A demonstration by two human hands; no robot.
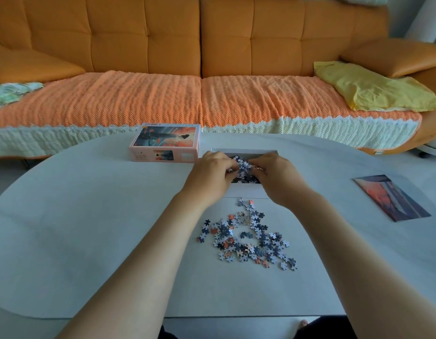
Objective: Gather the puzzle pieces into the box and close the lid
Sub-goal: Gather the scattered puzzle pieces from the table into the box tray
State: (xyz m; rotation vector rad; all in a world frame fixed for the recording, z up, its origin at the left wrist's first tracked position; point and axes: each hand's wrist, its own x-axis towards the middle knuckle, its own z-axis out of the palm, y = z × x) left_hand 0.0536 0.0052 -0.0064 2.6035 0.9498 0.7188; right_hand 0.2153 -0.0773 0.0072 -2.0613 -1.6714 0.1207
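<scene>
A white open box [246, 192] sits on the table past a loose heap of small puzzle pieces [248, 241]. Over the box, my left hand [212, 174] and my right hand [275, 177] are cupped together, fingers curled round a clump of puzzle pieces [243, 167] held between them. More pieces lie inside the box under the hands. The box lid [166, 143], pink with a printed picture, lies to the left of the box near the table's far edge.
A printed reference picture [393, 199] lies flat at the table's right. The pale oval table [89, 228] ends close to an orange sofa [199, 57] with a yellow cloth [373, 89] on its right seat.
</scene>
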